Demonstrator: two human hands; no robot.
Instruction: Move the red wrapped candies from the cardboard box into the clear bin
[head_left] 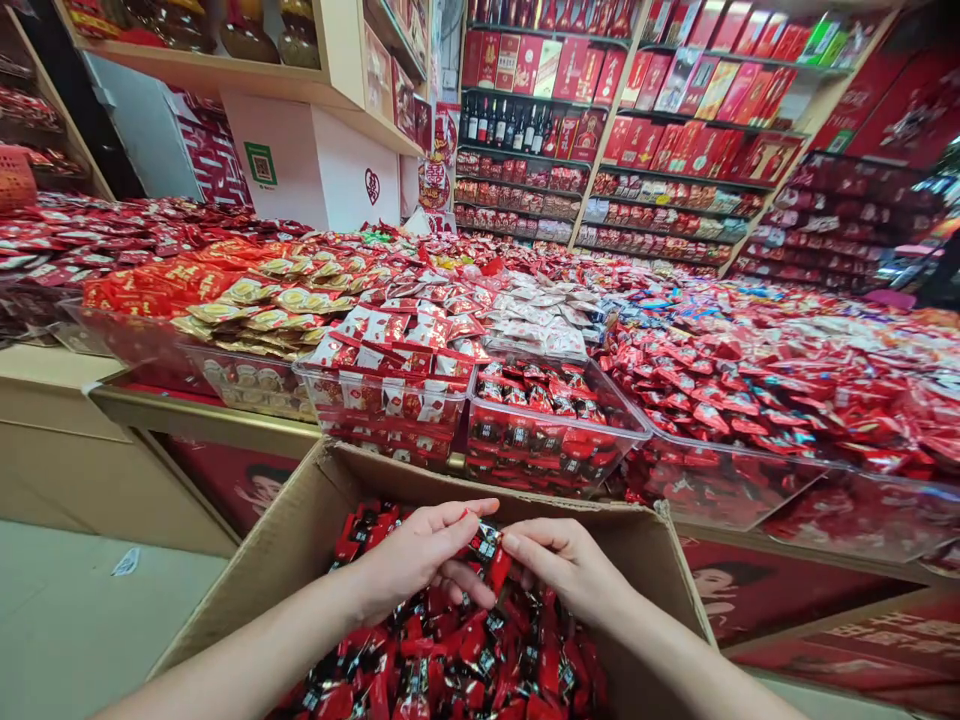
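Both hands are over an open cardboard box [247, 560] full of red-and-black wrapped candies [450, 660]. Between them is a wrapped candy [486, 541] in a red and black wrapper. My left hand [435, 548] pinches its left side between thumb and fingers, with the lower fingers curled beneath. My right hand [562, 560] grips its right end between thumb and forefinger. A clear plastic bin [555, 435] just beyond the box holds similar candies in neat rows. Beside it on the left stands another clear bin [382, 400] of white-and-red packets.
A counter [285, 418] with several clear bins of packaged sweets runs across behind the box. Loose red candies [712, 385] are heaped to the right. Shelves [592, 130] of bottles and red gift boxes line the back wall. A scrap of paper [126, 562] lies on the floor at left.
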